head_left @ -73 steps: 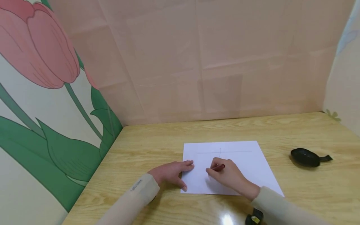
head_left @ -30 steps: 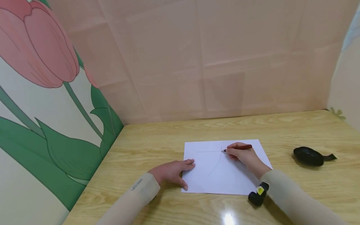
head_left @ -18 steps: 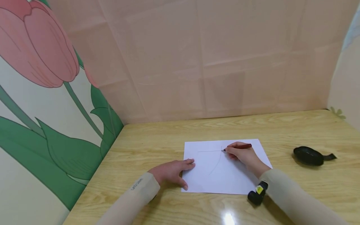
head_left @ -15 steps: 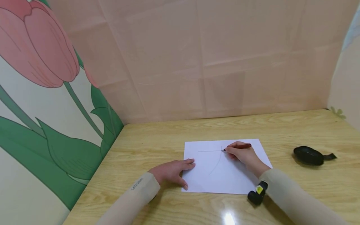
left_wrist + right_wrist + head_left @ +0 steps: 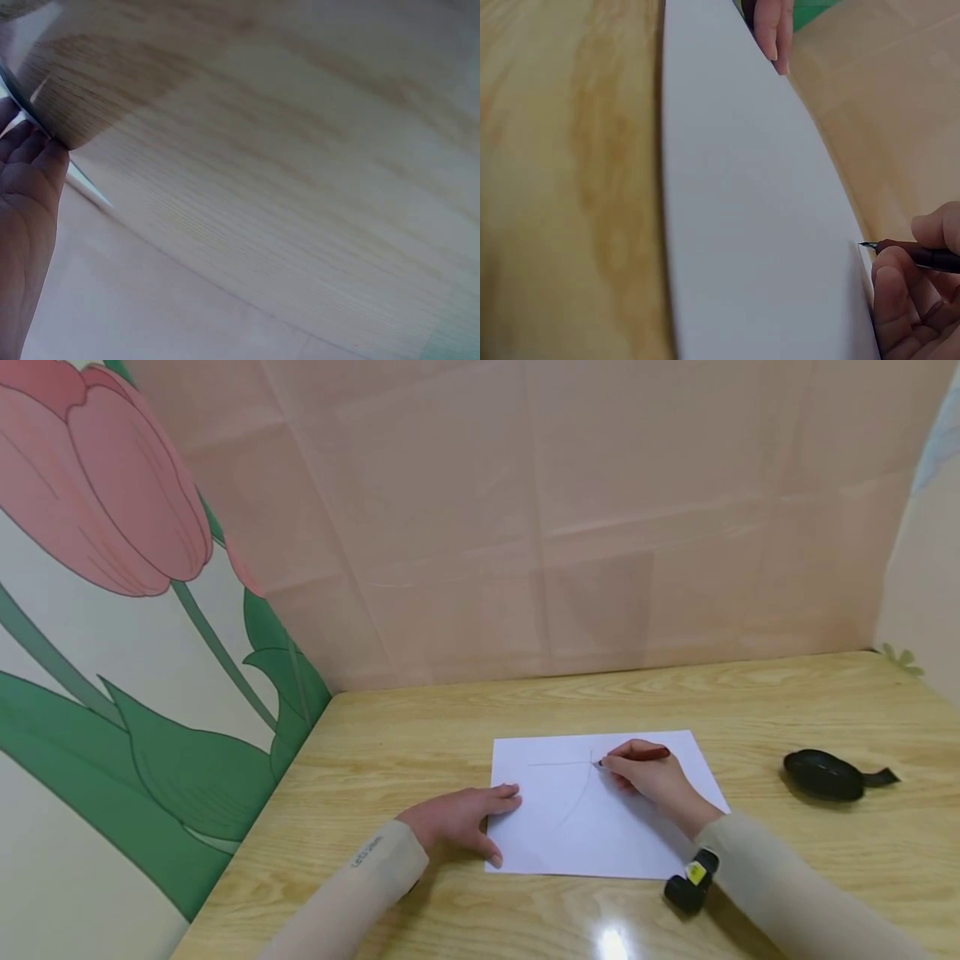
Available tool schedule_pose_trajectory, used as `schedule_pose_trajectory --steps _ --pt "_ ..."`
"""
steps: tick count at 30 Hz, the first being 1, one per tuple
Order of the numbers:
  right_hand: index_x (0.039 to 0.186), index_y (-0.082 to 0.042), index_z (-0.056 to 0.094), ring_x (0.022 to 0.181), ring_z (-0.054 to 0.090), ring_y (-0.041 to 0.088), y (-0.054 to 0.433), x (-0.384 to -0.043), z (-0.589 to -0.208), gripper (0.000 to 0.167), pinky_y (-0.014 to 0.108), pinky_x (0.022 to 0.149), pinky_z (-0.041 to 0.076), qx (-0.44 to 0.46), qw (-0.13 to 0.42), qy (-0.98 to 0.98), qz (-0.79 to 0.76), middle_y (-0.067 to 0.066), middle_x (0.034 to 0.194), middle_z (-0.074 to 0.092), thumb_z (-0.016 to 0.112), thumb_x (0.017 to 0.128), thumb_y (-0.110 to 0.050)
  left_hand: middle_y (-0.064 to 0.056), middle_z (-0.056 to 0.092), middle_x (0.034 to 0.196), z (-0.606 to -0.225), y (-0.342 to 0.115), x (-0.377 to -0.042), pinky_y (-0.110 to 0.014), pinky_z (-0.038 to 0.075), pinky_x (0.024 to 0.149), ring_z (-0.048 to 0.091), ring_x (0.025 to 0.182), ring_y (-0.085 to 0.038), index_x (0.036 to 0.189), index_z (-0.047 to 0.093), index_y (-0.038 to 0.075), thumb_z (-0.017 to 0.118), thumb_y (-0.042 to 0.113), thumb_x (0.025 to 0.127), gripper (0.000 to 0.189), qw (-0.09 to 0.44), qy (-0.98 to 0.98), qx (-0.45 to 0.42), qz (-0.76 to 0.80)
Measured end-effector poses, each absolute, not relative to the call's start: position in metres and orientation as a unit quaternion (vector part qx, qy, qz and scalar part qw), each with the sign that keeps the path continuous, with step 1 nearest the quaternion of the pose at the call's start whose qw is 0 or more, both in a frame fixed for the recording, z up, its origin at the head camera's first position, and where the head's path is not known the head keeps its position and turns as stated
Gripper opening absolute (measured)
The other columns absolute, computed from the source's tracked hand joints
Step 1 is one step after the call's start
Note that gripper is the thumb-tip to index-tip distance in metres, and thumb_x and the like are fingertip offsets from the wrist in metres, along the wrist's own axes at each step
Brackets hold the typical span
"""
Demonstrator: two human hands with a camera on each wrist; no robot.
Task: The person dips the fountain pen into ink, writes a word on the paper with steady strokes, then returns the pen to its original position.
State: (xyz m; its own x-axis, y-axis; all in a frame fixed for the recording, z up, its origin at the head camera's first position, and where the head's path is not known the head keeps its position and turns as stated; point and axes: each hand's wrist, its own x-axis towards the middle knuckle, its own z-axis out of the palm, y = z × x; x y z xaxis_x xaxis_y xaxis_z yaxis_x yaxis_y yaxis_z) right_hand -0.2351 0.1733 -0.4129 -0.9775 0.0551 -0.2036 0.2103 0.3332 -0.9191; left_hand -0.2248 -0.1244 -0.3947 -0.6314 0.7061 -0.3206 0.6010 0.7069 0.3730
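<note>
A white sheet of paper (image 5: 555, 843) lies on the wooden table, bearing a thin horizontal line crossed by a stroke that curves down to the lower left. My left hand (image 5: 459, 820) rests on its left edge, fingers extended and thumb spread. In my right hand (image 5: 652, 777) a dark red pen (image 5: 915, 253) is pinched between thumb and fingers. The pen's pointed metal tip meets the paper just right of where the lines cross. This hand covers the right part of the horizontal line. From the right wrist view, the left hand's fingers (image 5: 774, 34) show at the paper's far edge.
A glossy black rounded object (image 5: 823, 775) with a short flat tail lies on the table (image 5: 405, 735) to the right of the paper. A small black device (image 5: 690, 885) is worn at the right wrist. Behind the table hangs a pinkish-beige sheet (image 5: 450, 527); a tulip mural (image 5: 135, 485) covers the left wall.
The right hand has moved up and right with the pen, from mid-paper to the crossing of the lines, uncovering the curved stroke. Over the last second it has hardly moved. The left hand stays put.
</note>
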Motion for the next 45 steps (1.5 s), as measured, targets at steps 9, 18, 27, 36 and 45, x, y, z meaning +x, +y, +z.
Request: schedule_pose_trajectory --steps 9,18,27,36,45 --pt "0.096 -0.004 0.064 0.061 0.049 0.01 0.175 -0.23 -0.412 0.023 0.023 0.054 0.044 0.071 0.062 0.82 -0.565 -0.003 0.065 0.055 0.065 0.086 -0.024 0.006 0.018 0.154 -0.395 -0.125 -0.224 -0.028 0.024 0.111 0.019 0.14 -0.013 0.146 0.029 0.017 0.072 0.039 0.072 0.088 0.226 0.896 0.363 0.117" --pt "0.095 -0.005 0.064 0.06 0.048 0.009 0.179 -0.226 -0.412 0.025 0.024 0.053 0.042 0.061 0.056 0.832 -0.549 -0.003 0.063 0.055 0.065 0.085 -0.028 0.003 0.019 0.154 -0.395 -0.125 -0.224 -0.027 0.026 0.11 0.02 0.14 -0.014 0.145 0.031 0.015 0.074 0.038 0.072 0.088 0.217 0.895 0.372 0.116" --pt "0.096 -0.005 0.063 0.059 0.047 0.008 0.185 -0.221 -0.413 0.03 0.024 0.054 0.04 0.053 0.057 0.839 -0.538 -0.005 0.062 0.053 0.065 0.085 -0.032 0.004 0.018 0.154 -0.396 -0.126 -0.225 -0.027 0.025 0.111 0.019 0.14 -0.013 0.145 0.03 0.015 0.073 0.039 0.072 0.089 0.22 0.895 0.369 0.119" --pt "0.096 -0.005 0.064 0.059 0.047 0.007 0.187 -0.217 -0.413 0.029 0.023 0.053 0.041 0.056 0.05 0.843 -0.533 -0.005 0.062 0.053 0.066 0.085 -0.032 0.006 0.018 0.154 -0.397 -0.127 -0.225 -0.028 0.025 0.111 0.019 0.14 -0.012 0.146 0.03 0.016 0.073 0.039 0.071 0.089 0.223 0.896 0.362 0.125" --pt "0.097 -0.005 0.064 0.06 0.048 0.008 0.188 -0.213 -0.412 0.029 0.023 0.053 0.041 0.064 0.056 0.841 -0.535 -0.004 0.063 0.054 0.066 0.085 -0.032 0.003 0.018 0.154 -0.397 -0.127 -0.226 -0.028 0.024 0.111 0.019 0.14 -0.014 0.145 0.03 0.014 0.074 0.038 0.072 0.089 0.22 0.893 0.371 0.126"
